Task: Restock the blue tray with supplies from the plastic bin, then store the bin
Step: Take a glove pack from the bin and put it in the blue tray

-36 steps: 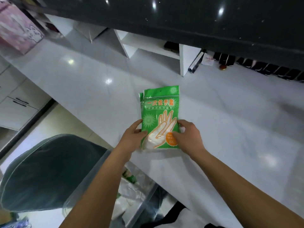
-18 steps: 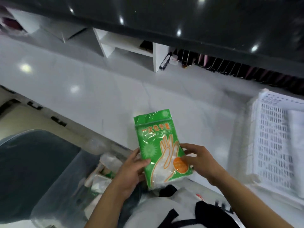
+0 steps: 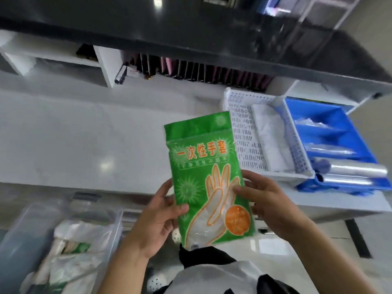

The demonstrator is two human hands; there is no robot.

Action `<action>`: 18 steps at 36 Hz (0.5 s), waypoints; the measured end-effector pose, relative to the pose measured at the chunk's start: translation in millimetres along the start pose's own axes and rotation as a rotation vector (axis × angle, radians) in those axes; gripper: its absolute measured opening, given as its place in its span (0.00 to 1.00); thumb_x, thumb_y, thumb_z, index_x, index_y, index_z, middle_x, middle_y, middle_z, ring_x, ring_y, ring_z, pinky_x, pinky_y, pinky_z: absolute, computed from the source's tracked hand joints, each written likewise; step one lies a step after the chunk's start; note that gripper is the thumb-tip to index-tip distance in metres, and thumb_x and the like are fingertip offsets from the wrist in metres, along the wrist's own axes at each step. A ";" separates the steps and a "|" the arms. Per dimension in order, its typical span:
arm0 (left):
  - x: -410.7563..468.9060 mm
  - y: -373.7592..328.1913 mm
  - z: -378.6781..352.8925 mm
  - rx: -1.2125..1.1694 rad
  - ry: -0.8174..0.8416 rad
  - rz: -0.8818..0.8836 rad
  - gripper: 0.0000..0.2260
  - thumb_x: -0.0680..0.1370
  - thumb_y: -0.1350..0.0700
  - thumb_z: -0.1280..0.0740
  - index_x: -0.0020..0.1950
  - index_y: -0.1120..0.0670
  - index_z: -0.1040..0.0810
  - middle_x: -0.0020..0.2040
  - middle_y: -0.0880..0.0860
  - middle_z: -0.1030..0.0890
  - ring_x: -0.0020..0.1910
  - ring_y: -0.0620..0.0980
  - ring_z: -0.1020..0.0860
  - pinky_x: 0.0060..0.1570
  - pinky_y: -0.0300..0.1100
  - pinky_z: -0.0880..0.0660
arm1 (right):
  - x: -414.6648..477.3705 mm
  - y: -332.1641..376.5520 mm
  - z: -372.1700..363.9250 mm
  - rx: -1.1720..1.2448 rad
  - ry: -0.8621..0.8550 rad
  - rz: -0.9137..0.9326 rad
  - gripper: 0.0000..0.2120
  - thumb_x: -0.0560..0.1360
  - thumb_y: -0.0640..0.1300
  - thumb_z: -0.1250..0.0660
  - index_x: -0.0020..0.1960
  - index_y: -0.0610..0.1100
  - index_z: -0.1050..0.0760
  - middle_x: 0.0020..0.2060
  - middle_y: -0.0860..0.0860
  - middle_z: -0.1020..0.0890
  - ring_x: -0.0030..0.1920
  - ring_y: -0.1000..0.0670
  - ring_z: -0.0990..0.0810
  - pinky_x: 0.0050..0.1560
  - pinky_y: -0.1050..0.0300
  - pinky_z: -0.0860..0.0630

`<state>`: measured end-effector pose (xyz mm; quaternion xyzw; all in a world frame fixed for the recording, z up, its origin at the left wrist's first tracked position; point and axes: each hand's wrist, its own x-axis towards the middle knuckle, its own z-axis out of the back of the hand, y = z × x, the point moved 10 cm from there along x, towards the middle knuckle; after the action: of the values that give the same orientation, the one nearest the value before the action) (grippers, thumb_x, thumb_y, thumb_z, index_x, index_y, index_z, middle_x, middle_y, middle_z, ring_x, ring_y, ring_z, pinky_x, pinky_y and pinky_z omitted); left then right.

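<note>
A green pack of disposable gloves with an orange hand outline is held upright in front of me. My left hand grips its lower left edge and my right hand grips its lower right edge. The blue tray sits at the right end of the white counter and holds clear plastic rolls. A clear plastic bin stands low at the left, below the counter edge, with white and green packs inside.
A white perforated basket with white folded bags sits just left of the blue tray. White cubby shelves and a row of dark and pink items line the back under a dark upper counter. The white counter stretches left.
The view has swung right, bringing the white basket and the blue tray into sight. Both hands have kept hold of the green pack, which now stands off the counter and closer to the tray.
</note>
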<state>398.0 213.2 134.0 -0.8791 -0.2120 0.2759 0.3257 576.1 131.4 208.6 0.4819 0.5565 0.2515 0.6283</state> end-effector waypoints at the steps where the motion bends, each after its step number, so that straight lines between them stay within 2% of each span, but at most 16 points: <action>1: 0.9 2.3 -7.0 0.019 0.014 0.009 0.34 0.67 0.62 0.20 0.70 0.48 0.26 0.60 0.63 0.18 0.57 0.62 0.18 0.48 0.48 0.19 | -4.6 0.8 5.5 0.042 0.014 -0.004 0.20 0.68 0.46 0.25 0.60 0.47 0.19 0.55 0.41 0.15 0.50 0.41 0.15 0.44 0.48 0.18; 4: 4.4 1.5 -19.9 0.109 0.019 0.019 0.35 0.66 0.60 0.19 0.70 0.46 0.27 0.62 0.63 0.19 0.58 0.63 0.19 0.50 0.48 0.19 | -7.4 4.3 16.8 0.103 0.054 0.001 0.21 0.66 0.48 0.23 0.58 0.44 0.19 0.53 0.42 0.15 0.48 0.44 0.15 0.40 0.53 0.19; 7: 14.1 -4.9 -28.5 0.160 -0.037 0.000 0.36 0.63 0.58 0.18 0.69 0.44 0.26 0.63 0.62 0.19 0.59 0.63 0.19 0.53 0.55 0.22 | 4.0 9.0 27.5 0.094 0.058 0.020 0.17 0.68 0.47 0.24 0.55 0.44 0.19 0.51 0.43 0.14 0.46 0.46 0.15 0.38 0.56 0.21; 9: 23.8 -12.7 -35.9 0.196 -0.080 -0.032 0.35 0.63 0.59 0.19 0.68 0.44 0.25 0.63 0.61 0.19 0.59 0.63 0.19 0.53 0.55 0.22 | 14.4 16.3 36.8 0.088 0.063 0.046 0.14 0.70 0.46 0.25 0.54 0.44 0.18 0.51 0.43 0.14 0.46 0.46 0.15 0.38 0.57 0.21; 13: 54.6 -26.7 -64.3 0.254 -0.120 -0.078 0.34 0.65 0.59 0.23 0.69 0.44 0.26 0.63 0.61 0.19 0.60 0.64 0.20 0.54 0.57 0.24 | 32.1 41.5 69.9 0.084 0.093 0.114 0.15 0.70 0.46 0.25 0.55 0.45 0.18 0.51 0.44 0.14 0.47 0.46 0.15 0.41 0.53 0.19; 18: 112.3 -35.4 -119.8 0.340 -0.082 -0.103 0.33 0.65 0.59 0.23 0.69 0.43 0.26 0.63 0.59 0.19 0.60 0.62 0.19 0.55 0.55 0.24 | 45.3 70.2 136.6 0.093 0.099 0.181 0.18 0.70 0.48 0.24 0.58 0.45 0.20 0.54 0.44 0.15 0.51 0.42 0.15 0.46 0.47 0.19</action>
<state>550.9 245.4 195.6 -0.7874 -0.2200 0.3265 0.4743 731.7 154.2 238.5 0.5458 0.5521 0.3045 0.5519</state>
